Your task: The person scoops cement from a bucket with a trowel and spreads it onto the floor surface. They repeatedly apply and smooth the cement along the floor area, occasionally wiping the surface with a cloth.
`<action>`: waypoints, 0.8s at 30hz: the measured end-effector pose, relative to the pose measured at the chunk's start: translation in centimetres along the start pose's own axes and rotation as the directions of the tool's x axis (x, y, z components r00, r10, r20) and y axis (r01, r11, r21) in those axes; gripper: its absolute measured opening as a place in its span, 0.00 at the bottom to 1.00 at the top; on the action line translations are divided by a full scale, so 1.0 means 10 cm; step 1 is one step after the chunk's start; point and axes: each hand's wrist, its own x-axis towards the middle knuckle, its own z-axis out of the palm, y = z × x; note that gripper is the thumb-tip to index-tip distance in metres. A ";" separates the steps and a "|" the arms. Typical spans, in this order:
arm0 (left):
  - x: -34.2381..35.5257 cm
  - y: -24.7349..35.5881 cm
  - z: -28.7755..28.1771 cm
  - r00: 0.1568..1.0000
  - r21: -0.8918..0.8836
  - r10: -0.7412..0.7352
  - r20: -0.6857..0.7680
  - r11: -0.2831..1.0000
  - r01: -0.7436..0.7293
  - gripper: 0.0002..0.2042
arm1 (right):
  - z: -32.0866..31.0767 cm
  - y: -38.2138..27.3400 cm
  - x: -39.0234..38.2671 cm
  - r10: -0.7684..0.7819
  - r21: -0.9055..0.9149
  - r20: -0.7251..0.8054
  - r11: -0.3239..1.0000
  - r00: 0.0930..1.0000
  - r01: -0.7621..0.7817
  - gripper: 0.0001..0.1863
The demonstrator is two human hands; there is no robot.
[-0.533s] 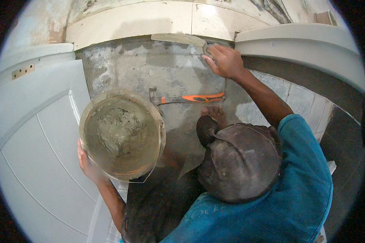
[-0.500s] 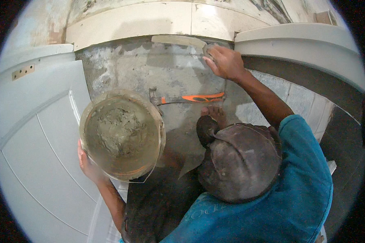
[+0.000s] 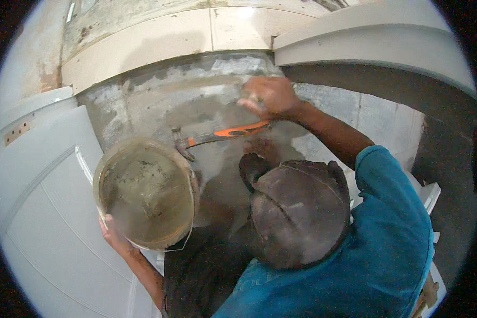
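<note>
My left hand (image 3: 113, 237) grips the near left side of a round bucket (image 3: 195, 204), its fingers against the outer wall. Wet grey mortar (image 3: 146, 196) fills part of the bucket. Over the wall-side floor, my right hand (image 3: 273, 98) is closed, smeared by motion, around the handle of a trowel. The trowel's blade is blurred against the grey surface, so its outline is hard to make out. A claw hammer (image 3: 238, 131) with an orange and black handle lies just below my right hand, its head near the bucket rim.
A pale panelled door (image 3: 53, 212) stands along the left. Cream tiles (image 3: 153, 42) line the far edge. At the right are a light ledge (image 3: 365, 45) and a dark floor area (image 3: 445, 175). A bare foot (image 3: 265, 151) rests below the hammer, beside dark rounded cloth (image 3: 302, 212).
The view has shifted, so the surroundings sit further left. My right hand has drawn back from the far tile edge toward the hammer, with the trowel. My left hand stays on the bucket.
</note>
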 end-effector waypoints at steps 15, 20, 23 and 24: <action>0.84 0.10 -0.15 0.901 0.159 -0.061 0.429 0.987 -0.009 0.34 | -0.46 -0.95 0.79 -0.306 0.481 0.625 0.876 0.718 -0.044 0.22; 1.02 0.32 0.15 0.844 0.202 -0.038 0.534 0.976 -0.084 0.32 | -0.26 -0.97 0.84 -0.400 0.513 0.567 0.856 0.721 0.071 0.20; 1.04 0.38 0.21 0.800 0.200 -0.046 0.598 0.975 -0.094 0.32 | -0.24 -1.02 0.90 -0.352 0.431 0.687 0.902 0.636 0.033 0.20; 1.05 0.38 0.22 0.792 0.212 -0.072 0.606 0.974 -0.073 0.32 | -0.24 -1.03 0.91 -0.363 0.439 0.665 0.897 0.653 0.051 0.20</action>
